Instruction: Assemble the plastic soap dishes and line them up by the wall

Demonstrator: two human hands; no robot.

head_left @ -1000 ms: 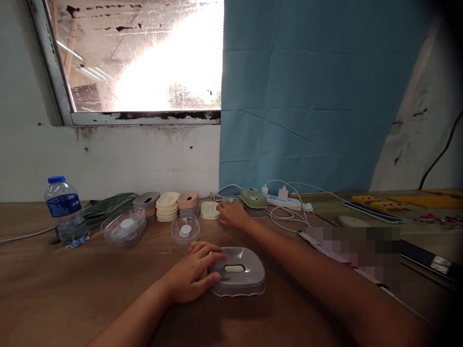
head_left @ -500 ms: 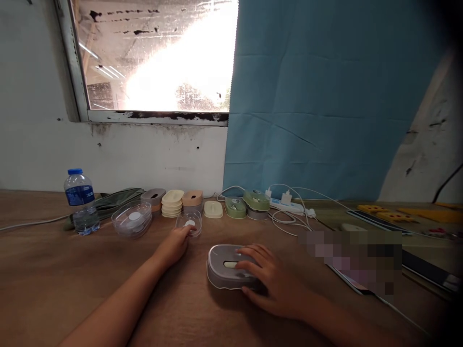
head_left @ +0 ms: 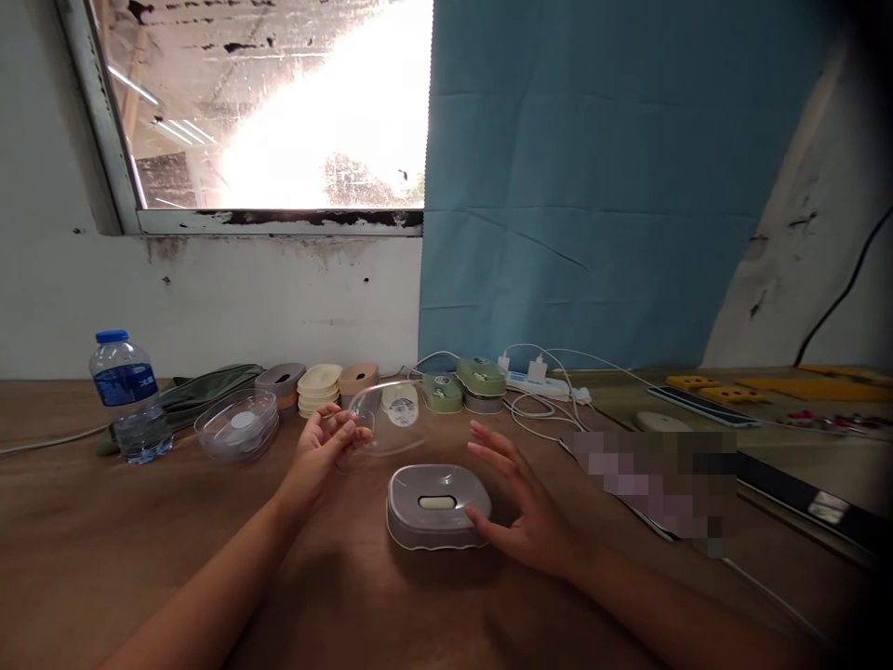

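My left hand (head_left: 327,445) pinches the left edge of a clear plastic cover (head_left: 391,435), which is lifted and tilted above the table. A round label shows on the cover. Below and to its right sits a grey oval box (head_left: 438,510) with a slot in its top and a pale piece showing in the slot. My right hand (head_left: 520,507) is at the box's right side, fingers spread, the thumb close to or touching its edge. Whether it touches I cannot tell.
Clear covers (head_left: 237,428) lie stacked at left beside a water bottle (head_left: 129,395). Cream lids (head_left: 319,391), a peach-and-grey box (head_left: 358,383) and green boxes (head_left: 481,380) line the back. A power strip (head_left: 548,383) with white cables stands right of them, near a blurred-out patch (head_left: 648,475).
My left hand has picked up the clear cover from the table and brought it up and nearer the grey box. My right hand has come off the box's top, fingers spreading at its right.
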